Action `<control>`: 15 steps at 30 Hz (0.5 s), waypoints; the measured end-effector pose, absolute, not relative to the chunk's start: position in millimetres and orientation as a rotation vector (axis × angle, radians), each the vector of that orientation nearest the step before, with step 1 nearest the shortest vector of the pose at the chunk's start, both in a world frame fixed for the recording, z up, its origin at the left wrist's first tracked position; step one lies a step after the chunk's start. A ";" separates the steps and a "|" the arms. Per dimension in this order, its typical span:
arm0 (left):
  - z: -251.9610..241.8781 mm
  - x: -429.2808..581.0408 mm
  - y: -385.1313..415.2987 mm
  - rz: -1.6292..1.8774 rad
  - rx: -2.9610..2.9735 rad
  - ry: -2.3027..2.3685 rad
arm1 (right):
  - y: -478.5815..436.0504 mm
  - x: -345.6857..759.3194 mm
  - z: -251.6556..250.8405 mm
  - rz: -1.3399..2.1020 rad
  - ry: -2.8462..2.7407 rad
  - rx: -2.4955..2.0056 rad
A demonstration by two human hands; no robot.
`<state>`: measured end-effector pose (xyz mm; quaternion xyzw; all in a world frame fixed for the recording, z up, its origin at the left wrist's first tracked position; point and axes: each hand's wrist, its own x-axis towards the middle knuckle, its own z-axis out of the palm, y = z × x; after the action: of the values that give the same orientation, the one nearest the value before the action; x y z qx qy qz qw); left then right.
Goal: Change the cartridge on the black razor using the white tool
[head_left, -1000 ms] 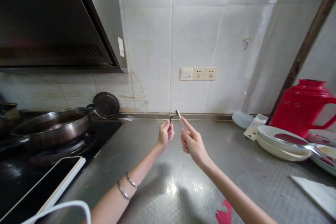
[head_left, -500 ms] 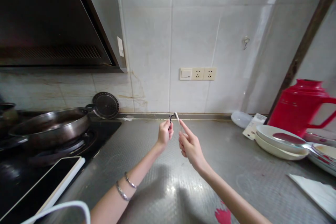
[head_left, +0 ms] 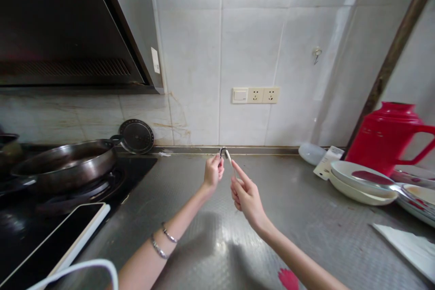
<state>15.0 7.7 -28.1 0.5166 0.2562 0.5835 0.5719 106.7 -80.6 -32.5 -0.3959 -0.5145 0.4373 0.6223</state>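
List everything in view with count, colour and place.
Toothbrush: one, white, right hand
Bent item: one, dark, left hand
Counter: one, grey, centre
Patch: one, red, counter
Stove: one, black, left
Pan: one, silvery, stove
Phone: one, black and white, left
Cord: one, white, left
Hood: one, dark, left
Disc: one, black, wall
Socket panel: one, cream, wall
Hook: one, silvery, wall
Jug: one, red, right
Dishes: several, pale, right
Card: one, white, right
Sheet: one, white, right
Bracelets: two, silvery, left forearm
Hands: two, centre

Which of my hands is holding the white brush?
Your right hand, the one with its index finger extended, holds the white brush. Your left hand instead grips a thin dark tool with a bent tip.
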 end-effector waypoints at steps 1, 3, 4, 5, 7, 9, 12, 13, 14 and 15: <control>-28.4 15.3 7.8 1.370 1.219 0.608 | -79.9 107.1 -32.4 0.987 -1.176 -0.903; -29.1 16.3 7.3 1.376 1.243 0.628 | -76.4 108.6 -30.8 0.929 -1.163 -0.896; -29.3 16.8 6.7 1.383 1.255 0.640 | -74.5 109.2 -30.3 0.899 -1.160 -0.896; -29.2 17.2 6.0 1.392 1.264 0.652 | -73.0 109.3 -30.6 0.879 -1.164 -0.898; -28.3 17.6 4.4 1.399 1.266 0.669 | -72.7 107.7 -34.6 0.870 -1.181 -0.906; -27.0 17.5 3.2 1.397 1.253 0.666 | -75.5 104.6 -41.1 0.892 -1.207 -0.912; -26.1 17.4 2.3 1.384 1.241 0.657 | -79.1 101.4 -45.6 0.905 -1.215 -0.904; -26.3 17.5 2.1 1.382 1.246 0.661 | -78.8 101.4 -44.4 0.893 -1.205 -0.896; -26.6 17.8 1.9 1.384 1.255 0.670 | -77.8 101.8 -42.1 0.875 -1.191 -0.886; -26.9 18.1 1.6 1.390 1.266 0.683 | -76.2 102.4 -39.5 0.858 -1.180 -0.877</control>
<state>18.1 1.6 -26.9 0.5327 0.2872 0.5848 0.5401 102.4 -76.2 -39.5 -0.3873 -0.5212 0.3791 0.6592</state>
